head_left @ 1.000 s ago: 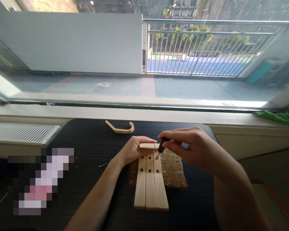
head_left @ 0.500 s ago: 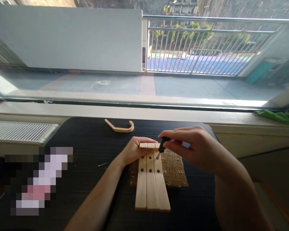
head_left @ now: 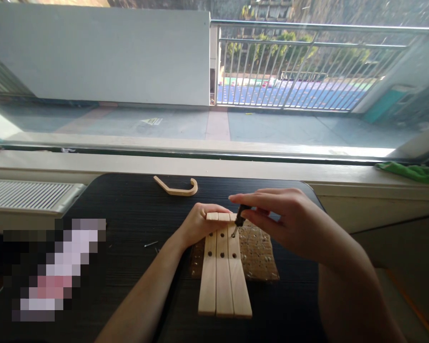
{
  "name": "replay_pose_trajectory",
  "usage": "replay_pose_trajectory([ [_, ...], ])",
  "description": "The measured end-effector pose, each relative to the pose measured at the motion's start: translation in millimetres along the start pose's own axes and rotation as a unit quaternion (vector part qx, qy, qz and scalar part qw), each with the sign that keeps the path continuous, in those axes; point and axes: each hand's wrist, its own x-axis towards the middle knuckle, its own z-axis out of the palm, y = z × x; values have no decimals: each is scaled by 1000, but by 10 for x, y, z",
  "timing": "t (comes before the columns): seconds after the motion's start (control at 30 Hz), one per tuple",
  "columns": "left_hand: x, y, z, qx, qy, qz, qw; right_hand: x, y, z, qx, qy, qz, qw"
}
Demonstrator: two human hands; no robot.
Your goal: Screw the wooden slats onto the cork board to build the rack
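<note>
On my right hand [head_left: 288, 214], loosely holding the driver [head_left: 240, 215], the forefinger [head_left: 252, 199] has stretched forward, likely mid-turn; my left hand [head_left: 191, 226] grips the slats [head_left: 224, 286].

left hand [head_left: 193, 225]: most fingers hidden behind wooden slats [head_left: 223, 283], at the end toward table's far edge
right hand [head_left: 289, 214]: lower fingers tucked out of sight, can't count
screwdriver [head_left: 240, 217]: handle partly covered by fingers; tip too small to tell if seated
slat holes [head_left: 222, 255]: too small to read what's inside
cardboard [head_left: 260, 259]: middle covered by slats; specks too small to identify
thin metal piece [head_left: 151, 244]: between left forearm [head_left: 143, 290] and table's left edge; nail or screw, can't tell
pixelated item [head_left: 62, 259]: near table's left edge, blocked out
table [head_left: 128, 205]: near edge cut off by picture bottom
radiator [head_left: 28, 194]: cut by left picture edge
</note>
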Motion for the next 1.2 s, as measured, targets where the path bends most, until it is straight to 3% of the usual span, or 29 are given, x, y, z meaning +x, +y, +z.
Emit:
replay_pose_trajectory([
  [0.23, -18, 23, 0, 6, 1, -8, 1000, -15, -35, -4, -8, -30, 2, 1000],
  [1.2, -32, -18, 39, 8, 44, -20, 999, -30, -19, -45, -12, -27, -6, 1000],
])
